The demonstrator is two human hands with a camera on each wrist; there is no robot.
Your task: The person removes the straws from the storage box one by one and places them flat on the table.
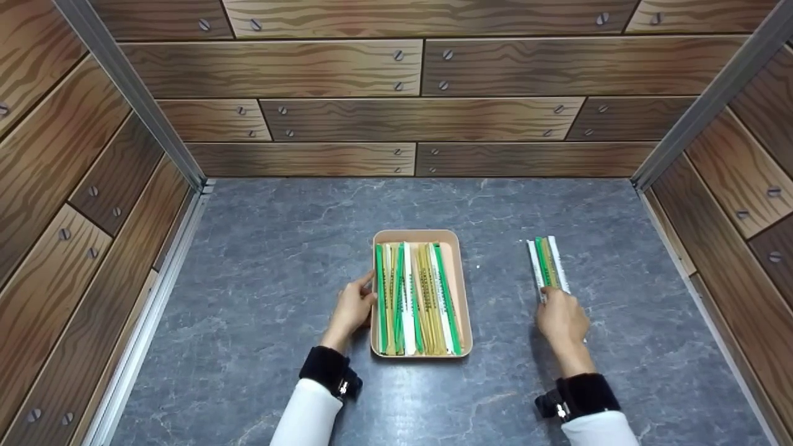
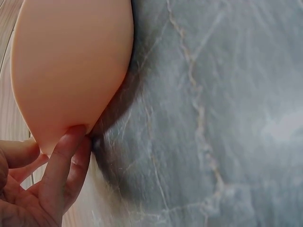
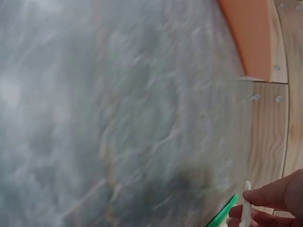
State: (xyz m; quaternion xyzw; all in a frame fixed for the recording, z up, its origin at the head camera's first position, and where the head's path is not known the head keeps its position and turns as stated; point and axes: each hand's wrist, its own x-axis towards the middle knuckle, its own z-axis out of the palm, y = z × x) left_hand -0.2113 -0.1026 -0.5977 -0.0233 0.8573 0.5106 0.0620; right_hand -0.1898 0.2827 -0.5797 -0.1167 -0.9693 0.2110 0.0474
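Note:
A tan tray (image 1: 463, 297) holds several long, thin wrapped straws (image 1: 427, 291) in green, white and brown, laid side by side lengthwise. My left hand (image 1: 354, 308) grips the tray's left side; in the left wrist view its fingers (image 2: 56, 165) and thumb pinch the rim. Off to the right, my right hand (image 1: 562, 317) is over the near end of a small row of wrapped straws (image 1: 546, 263), green, brown and white. A white straw (image 3: 246, 208) is pinched between its thumb and fingers in the right wrist view, with a green straw (image 3: 223, 212) beside it.
The grey marbled tabletop (image 1: 279, 260) is bounded by wood-patterned panels at the back (image 1: 347, 118), left and right. Metal rails (image 1: 148, 297) run along the sides. Tiny white specks (image 1: 477, 266) lie between the tray and the loose straws.

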